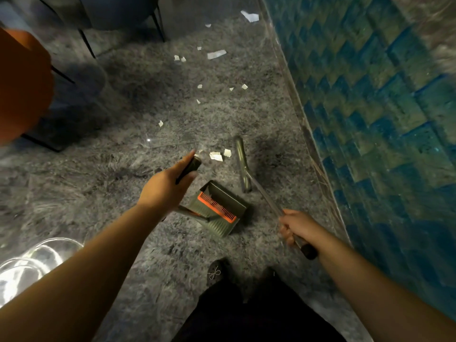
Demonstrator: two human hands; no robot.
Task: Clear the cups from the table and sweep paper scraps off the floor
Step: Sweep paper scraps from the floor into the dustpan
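One shoe (217, 272) at bottom. Right hand (297, 227) grips the single broom's handle (269, 202); left hand (164, 190) grips one dustpan's black handle (190, 166). The dustpan (217, 208), orange comb inside, holds no visible scraps. Beyond, about a dozen paper scraps (216, 156) litter the grey rug (123, 169); two chairs (22, 82) farthest.

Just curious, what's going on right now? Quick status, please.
Left hand grips dustpan handle; right hand grips broom handle. Paper scraps beyond dustpan. Nothing blocking.

Blue wall (385, 99) bounds right; chair legs (86, 43) crowd far left.
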